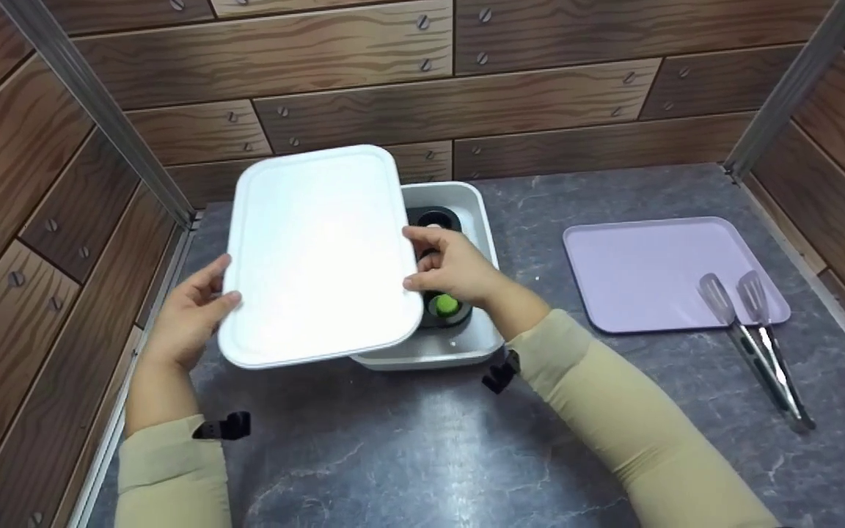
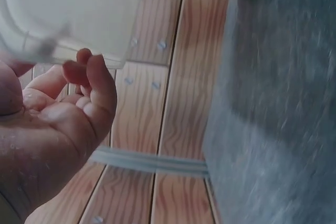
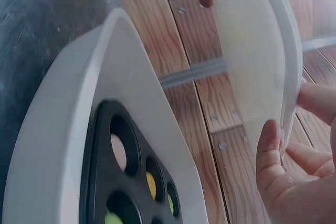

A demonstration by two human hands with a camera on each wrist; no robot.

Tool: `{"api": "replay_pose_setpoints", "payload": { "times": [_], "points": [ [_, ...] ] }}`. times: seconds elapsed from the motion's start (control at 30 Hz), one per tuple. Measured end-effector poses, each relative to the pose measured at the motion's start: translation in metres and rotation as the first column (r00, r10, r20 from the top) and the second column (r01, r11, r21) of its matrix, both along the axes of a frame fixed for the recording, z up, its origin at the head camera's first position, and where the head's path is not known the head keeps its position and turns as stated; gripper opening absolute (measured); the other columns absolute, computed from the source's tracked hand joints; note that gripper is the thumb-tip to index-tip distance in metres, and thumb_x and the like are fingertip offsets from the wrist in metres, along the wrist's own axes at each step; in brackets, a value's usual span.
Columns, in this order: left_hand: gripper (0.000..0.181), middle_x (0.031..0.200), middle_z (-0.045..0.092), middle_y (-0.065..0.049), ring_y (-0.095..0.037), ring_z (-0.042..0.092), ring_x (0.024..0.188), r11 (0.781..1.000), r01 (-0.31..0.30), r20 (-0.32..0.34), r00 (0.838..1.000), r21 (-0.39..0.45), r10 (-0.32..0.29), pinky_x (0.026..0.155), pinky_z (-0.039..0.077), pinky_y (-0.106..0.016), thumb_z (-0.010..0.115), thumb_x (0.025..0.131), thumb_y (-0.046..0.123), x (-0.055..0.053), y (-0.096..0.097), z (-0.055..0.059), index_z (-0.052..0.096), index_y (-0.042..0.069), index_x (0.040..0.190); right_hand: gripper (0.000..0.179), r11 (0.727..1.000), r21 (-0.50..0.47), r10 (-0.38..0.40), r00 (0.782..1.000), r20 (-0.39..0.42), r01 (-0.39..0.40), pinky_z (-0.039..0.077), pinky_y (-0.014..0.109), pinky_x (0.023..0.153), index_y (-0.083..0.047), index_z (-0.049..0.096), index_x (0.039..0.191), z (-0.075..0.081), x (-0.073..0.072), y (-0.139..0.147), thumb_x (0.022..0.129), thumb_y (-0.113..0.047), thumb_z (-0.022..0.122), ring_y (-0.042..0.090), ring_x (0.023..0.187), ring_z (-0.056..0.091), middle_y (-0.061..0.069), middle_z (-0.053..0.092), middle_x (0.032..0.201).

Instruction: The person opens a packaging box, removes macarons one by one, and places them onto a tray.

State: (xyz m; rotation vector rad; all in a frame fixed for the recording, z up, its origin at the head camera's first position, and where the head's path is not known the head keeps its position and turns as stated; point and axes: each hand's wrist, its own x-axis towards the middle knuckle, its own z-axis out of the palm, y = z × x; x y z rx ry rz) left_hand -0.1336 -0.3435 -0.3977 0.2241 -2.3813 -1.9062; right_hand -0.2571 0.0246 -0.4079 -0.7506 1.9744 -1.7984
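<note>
Both hands hold a white rectangular lid (image 1: 320, 257) above a white bin (image 1: 492, 242), off to its left. My left hand (image 1: 186, 315) pinches the lid's left edge, fingertips under the rim in the left wrist view. The right hand (image 1: 455, 268) grips the opposite edge between thumb and fingers. Inside the bin sits a black muffin tin (image 3: 100, 124) with round cups. Coloured pieces lie in several cups: a pink piece (image 3: 118, 152), a yellow piece (image 3: 151, 185) and a green piece (image 1: 446, 304). The lid hides the bin's left part in the head view.
A lilac tray (image 1: 635, 271) lies on the grey marbled table (image 1: 422, 447) at the right. Metal tongs (image 1: 767, 352) rest with their slotted heads on its near right corner. Wood-patterned walls (image 1: 364, 66) enclose the back and both sides.
</note>
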Motion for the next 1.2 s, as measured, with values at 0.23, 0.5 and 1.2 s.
{"api": "replay_pose_setpoints", "payload": {
  "times": [0.23, 0.5, 1.2],
  "points": [
    [0.061, 0.139, 0.051, -0.024, -0.010, 0.055, 0.103, 0.982, -0.086, 0.057, 0.994, -0.171, 0.097, 0.082, 0.054, -0.018, 0.054, 0.108, 0.004, 0.002, -0.031, 0.005, 0.034, 0.006, 0.165, 0.089, 0.999, 0.034, -0.002, 1.000, 0.004, 0.002, 0.059, 0.024, 0.071, 0.008, 0.035, 0.160, 0.000, 0.009, -0.045, 0.083, 0.014, 0.079, 0.016, 0.082, 0.066, 0.025, 0.056, 0.139],
    [0.061, 0.148, 0.048, -0.027, -0.019, 0.050, 0.115, 0.959, -0.132, 0.133, 0.976, -0.252, 0.170, 0.084, 0.050, -0.018, 0.053, 0.108, 0.005, 0.008, -0.053, 0.002, 0.035, 0.009, 0.165, 0.091, 0.998, 0.066, 0.013, 0.999, 0.033, -0.015, 0.052, 0.020, 0.063, 0.006, 0.034, 0.161, -0.008, 0.018, -0.075, 0.083, 0.011, 0.081, 0.013, 0.083, 0.062, 0.022, 0.054, 0.138],
    [0.059, 0.171, 0.024, -0.023, -0.044, 0.020, 0.158, 0.904, -0.258, 0.244, 0.904, -0.341, 0.350, 0.126, 0.020, -0.058, 0.040, 0.108, 0.000, 0.016, -0.098, -0.041, 0.033, 0.010, 0.166, 0.092, 0.980, 0.198, 0.018, 1.000, -0.016, -0.014, 0.052, 0.021, 0.068, 0.007, 0.035, 0.161, -0.035, 0.052, -0.147, 0.082, 0.007, 0.082, 0.017, 0.086, 0.059, 0.024, 0.052, 0.141]
  ]
}}
